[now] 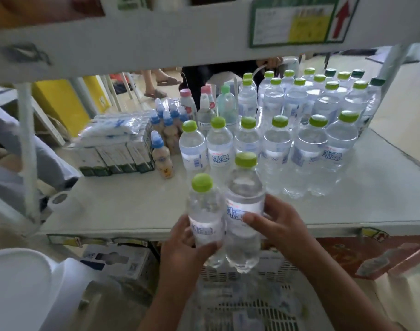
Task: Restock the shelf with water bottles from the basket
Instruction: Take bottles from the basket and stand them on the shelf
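Note:
Two clear water bottles with green caps are held upright, side by side, over the front edge of the white shelf (132, 206). My left hand (184, 247) grips the shorter-looking left bottle (204, 211) around its label. My right hand (280, 225) grips the right bottle (243, 201) with fingers across its label. Below them sits the white slotted basket (252, 306), its contents blurred. Several rows of matching green-capped bottles (307, 139) stand on the shelf behind.
Small blue-capped drink bottles (160, 156) and a block of white cartons (115, 151) occupy the shelf's left side. An upper shelf edge (156, 44) hangs overhead. A white upright post (28, 144) stands at left. Boxes (118, 259) sit under the shelf.

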Tool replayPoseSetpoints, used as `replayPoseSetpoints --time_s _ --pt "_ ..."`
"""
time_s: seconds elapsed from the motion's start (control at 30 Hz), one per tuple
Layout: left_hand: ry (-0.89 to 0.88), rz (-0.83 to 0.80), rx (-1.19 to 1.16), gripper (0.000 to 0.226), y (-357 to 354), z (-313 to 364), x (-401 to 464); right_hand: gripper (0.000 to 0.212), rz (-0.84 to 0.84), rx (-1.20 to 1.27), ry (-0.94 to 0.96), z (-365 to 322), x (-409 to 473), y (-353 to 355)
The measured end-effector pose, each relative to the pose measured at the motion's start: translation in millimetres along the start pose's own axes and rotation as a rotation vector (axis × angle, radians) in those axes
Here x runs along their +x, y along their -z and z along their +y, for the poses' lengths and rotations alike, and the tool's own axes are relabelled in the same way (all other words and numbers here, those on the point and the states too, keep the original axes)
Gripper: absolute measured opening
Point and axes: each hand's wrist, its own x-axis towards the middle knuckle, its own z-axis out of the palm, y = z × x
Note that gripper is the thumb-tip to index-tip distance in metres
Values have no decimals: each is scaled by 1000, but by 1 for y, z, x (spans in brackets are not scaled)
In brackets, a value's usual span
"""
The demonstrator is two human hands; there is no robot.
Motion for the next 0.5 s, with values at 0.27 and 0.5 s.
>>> replayPoseSetpoints --time_s 0.27,0.5 --pt "-115 131 27 62 2 29 71 37 139 -212 107 -14 66 -17" --pt "-81 142 38 54 5 11 85 33 192 -214 32 13 75 -28"
